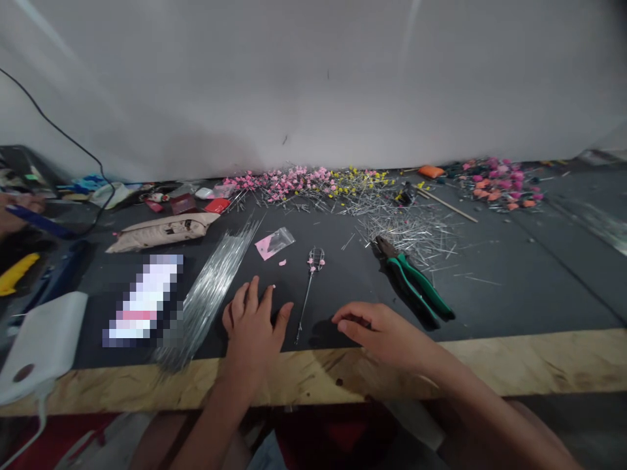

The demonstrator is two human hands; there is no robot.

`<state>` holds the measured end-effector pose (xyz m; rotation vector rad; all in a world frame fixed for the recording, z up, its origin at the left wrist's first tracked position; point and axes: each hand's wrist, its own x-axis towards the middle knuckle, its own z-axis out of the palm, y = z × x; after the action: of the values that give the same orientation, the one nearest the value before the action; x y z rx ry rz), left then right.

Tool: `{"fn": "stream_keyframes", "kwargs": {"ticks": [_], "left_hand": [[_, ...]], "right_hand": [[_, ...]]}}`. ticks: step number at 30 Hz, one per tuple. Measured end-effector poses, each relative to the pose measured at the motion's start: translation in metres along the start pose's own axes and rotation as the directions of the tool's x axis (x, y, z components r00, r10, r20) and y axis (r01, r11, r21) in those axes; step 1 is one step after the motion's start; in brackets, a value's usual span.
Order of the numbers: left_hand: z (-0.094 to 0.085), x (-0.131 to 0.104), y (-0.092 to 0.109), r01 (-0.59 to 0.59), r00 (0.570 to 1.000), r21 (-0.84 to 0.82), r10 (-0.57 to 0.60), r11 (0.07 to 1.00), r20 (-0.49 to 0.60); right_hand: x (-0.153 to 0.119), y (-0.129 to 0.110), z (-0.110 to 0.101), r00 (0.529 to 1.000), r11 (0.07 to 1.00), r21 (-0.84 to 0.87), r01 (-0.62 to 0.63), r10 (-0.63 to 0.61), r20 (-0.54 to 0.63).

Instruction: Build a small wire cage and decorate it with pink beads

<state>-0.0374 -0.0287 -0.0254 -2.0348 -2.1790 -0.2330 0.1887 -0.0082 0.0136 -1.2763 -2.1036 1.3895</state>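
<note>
The wire stem (308, 287) lies between the hands near the table's (343, 290) front edge. The left hand's (255, 318) fingers are spread, holding nothing; the right hand's (379, 328) curl loosely, contents impossible to tell. Beyond, a clear bag (283, 239) contains something pink.

Left hand (255, 320): bare — slender fingers
Right hand (379, 329): bare
Forearms (470, 378): uncovered
Lap: pale bluish cloth (267, 452) — blurred

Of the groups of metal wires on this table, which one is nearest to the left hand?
The aligned bundle of long wires beside the left hand; the shorter wires lie scattered near the pliers.
</note>
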Motion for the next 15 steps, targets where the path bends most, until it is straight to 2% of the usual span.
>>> {"fn": "stream_keyframes", "kwargs": {"ticks": [6,9,12,15], "left_hand": [[0.001,0.001,-0.001,0.029,0.999,-0.064,-0.032,0.998,-0.038],[0.003,0.004,-0.005,0.038,0.997,-0.145,-0.048,0.989,-0.068],[0.001,0.007,-0.011,0.067,0.988,-0.321,-0.108,0.945,-0.113],[-0.007,0.009,-0.013,0.142,0.974,-0.553,-0.217,0.821,-0.072]], "right_hand": [[0.001,0.000,0.000,1.000,1.000,0.008,0.003,-0.003,0.003],[0.001,0.000,0.001,1.000,1.000,0.004,0.003,-0.003,-0.002],[0.000,-0.001,0.001,1.000,1.000,0.007,0.008,-0.008,-0.010],[0.000,-0.001,0.001,1.000,1.000,0.011,0.013,-0.013,-0.013]]}}
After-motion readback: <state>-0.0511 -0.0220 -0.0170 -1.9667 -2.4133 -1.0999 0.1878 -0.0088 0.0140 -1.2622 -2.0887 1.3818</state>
